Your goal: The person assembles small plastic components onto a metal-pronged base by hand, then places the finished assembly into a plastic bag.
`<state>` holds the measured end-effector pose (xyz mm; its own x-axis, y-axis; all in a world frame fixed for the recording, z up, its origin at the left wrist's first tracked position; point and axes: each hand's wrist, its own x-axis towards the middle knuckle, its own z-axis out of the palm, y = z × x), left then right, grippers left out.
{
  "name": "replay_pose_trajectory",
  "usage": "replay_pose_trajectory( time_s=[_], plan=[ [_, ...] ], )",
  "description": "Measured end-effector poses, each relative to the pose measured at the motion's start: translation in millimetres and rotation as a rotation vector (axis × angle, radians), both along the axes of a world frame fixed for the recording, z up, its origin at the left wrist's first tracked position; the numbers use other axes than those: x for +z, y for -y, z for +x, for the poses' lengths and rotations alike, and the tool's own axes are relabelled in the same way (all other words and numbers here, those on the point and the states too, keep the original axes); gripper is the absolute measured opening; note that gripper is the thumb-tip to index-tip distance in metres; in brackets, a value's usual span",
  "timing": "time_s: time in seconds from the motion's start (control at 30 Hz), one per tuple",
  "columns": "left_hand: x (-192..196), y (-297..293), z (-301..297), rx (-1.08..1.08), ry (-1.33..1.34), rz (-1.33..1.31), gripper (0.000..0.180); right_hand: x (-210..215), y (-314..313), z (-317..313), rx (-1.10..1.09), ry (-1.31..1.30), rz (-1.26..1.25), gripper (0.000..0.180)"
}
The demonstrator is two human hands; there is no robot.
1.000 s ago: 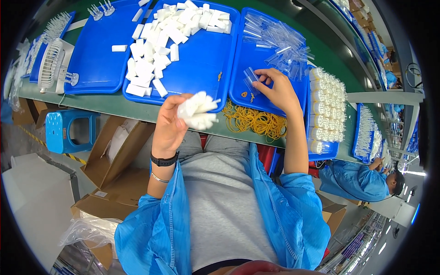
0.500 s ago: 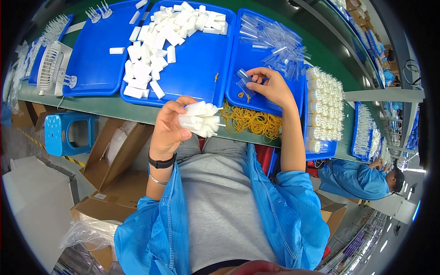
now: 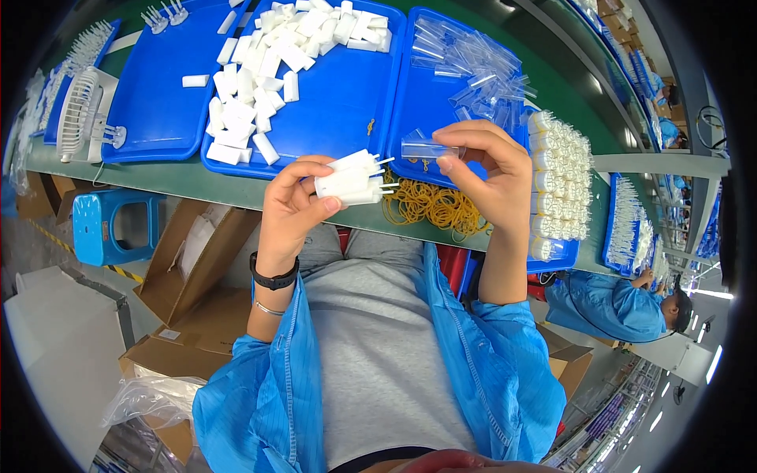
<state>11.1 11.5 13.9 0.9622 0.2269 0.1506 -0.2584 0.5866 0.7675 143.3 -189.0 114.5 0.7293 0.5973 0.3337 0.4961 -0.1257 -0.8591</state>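
Observation:
My left hand (image 3: 290, 201) is closed around a bundle of white foam cylinders (image 3: 351, 189) with thin white prongs sticking out to the right. Level with it, my right hand (image 3: 501, 173) pinches a short clear plastic tube (image 3: 422, 148) between thumb and fingers, a small gap away from the prongs. Behind that hand, loose clear tubes (image 3: 473, 67) lie in the right blue tray (image 3: 412, 98). White foam pieces (image 3: 272, 59) are heaped in the middle blue tray (image 3: 335, 102). Yellow rubber bands (image 3: 441, 209) lie at the table's near edge, below the right tray.
Rows of tube-covered white assemblies (image 3: 561, 177) stand at the right. A left blue tray (image 3: 154, 98) holds a few pronged bases, beside a white fan (image 3: 76, 118). A blue stool (image 3: 95, 225) and cardboard box (image 3: 169, 276) are on the floor. A person (image 3: 611, 306) works further right.
My right hand has lifted the clear tube out of the right tray and brought it toward me. The bundle in my left hand has turned, its prongs now showing more to the right.

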Motion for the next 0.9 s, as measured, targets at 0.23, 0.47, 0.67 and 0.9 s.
replay_pose_trajectory(
  time_s=[0.23,0.47,0.67,0.9],
  plan=[
    [2.9,-0.4,-0.5,-0.006,-0.030,0.026,0.032,4.8,-3.0,-11.3,0.101,-0.007,-0.026,0.023],
    [4.6,1.9,-0.4,-0.011,-0.060,0.055,0.034,2.4,-8.1,-15.1,0.169,0.054,-0.094,0.027],
    [3.4,2.0,1.7,0.062,0.015,0.232,0.037,-1.1,-16.5,-23.1,0.197,0.083,-0.075,0.023],
    [9.1,3.4,0.0,0.143,0.051,0.465,0.036,-7.1,-18.0,-26.2,0.148,0.029,0.006,0.017]
  ],
)
